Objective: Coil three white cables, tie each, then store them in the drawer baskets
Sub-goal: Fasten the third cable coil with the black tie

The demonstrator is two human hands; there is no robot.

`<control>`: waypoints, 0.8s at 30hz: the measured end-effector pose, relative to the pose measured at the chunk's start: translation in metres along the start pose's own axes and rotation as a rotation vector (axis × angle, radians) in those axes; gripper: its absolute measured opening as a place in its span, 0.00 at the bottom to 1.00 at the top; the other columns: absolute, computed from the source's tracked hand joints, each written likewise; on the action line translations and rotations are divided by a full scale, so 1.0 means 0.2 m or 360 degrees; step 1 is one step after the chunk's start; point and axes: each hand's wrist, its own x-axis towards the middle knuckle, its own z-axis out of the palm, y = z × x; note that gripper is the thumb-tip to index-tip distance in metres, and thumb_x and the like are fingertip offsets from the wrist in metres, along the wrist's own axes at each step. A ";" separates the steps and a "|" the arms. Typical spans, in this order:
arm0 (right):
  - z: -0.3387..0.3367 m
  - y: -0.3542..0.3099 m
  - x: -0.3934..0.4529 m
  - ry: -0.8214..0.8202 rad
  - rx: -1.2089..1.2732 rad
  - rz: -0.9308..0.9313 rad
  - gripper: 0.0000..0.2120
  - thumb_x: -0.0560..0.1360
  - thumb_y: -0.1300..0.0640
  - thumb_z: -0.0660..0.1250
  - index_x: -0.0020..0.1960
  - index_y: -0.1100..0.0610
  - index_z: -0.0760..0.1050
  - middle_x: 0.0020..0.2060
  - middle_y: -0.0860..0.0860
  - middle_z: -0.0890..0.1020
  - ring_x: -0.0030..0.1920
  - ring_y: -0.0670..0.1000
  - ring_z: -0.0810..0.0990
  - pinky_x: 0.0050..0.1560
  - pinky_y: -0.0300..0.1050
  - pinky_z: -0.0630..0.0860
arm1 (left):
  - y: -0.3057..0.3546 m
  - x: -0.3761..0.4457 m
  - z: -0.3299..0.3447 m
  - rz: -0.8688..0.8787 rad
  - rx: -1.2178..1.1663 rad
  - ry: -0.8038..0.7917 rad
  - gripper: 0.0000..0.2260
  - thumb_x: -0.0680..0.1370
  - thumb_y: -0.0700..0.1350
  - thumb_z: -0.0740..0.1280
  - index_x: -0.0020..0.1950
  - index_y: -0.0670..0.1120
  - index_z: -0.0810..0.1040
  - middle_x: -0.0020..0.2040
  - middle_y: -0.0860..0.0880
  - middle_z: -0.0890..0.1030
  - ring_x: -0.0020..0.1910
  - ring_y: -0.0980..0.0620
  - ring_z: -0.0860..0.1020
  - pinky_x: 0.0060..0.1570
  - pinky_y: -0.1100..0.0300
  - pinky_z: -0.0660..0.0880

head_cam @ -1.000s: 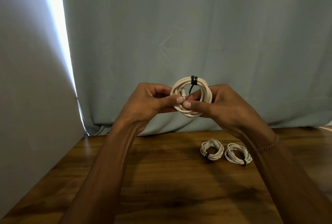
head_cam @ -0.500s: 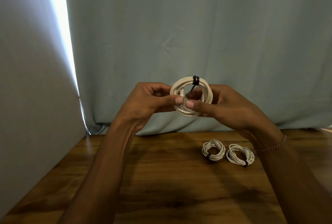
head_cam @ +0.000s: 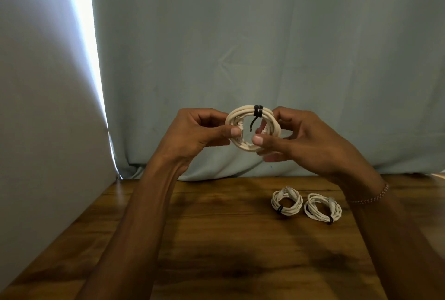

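Against a pale curtain [head_cam: 265,46], above a wooden table [head_cam: 216,239], a person holds up the third coil [head_cam: 234,116] of white cable, the left hand [head_cam: 199,133] pinching its left side and the right hand [head_cam: 301,138] gripping its right. A black tie [head_cam: 258,110] wraps the top, its tail hanging loose inside the ring. Two tied coils [head_cam: 287,202] lie side by side on the table. Tying looks nearly finished; next, probably, tucking the tail, then finding the drawer baskets, which are out of sight.

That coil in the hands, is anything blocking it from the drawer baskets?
Cannot tell: no drawer or basket is in view. Both hands, left and right, hold the coil above the table.
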 end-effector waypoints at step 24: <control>-0.01 0.14 0.09 0.0310 0.0213 -0.0018 0.13 0.77 0.60 0.72 0.61 0.54 0.78 0.45 0.53 0.88 0.46 0.52 0.88 0.47 0.54 0.85 | -0.09 0.05 0.08 -0.0370 -0.0121 0.0001 0.13 0.74 0.35 0.75 0.59 0.40 0.81 0.46 0.40 0.87 0.46 0.41 0.86 0.44 0.50 0.84</control>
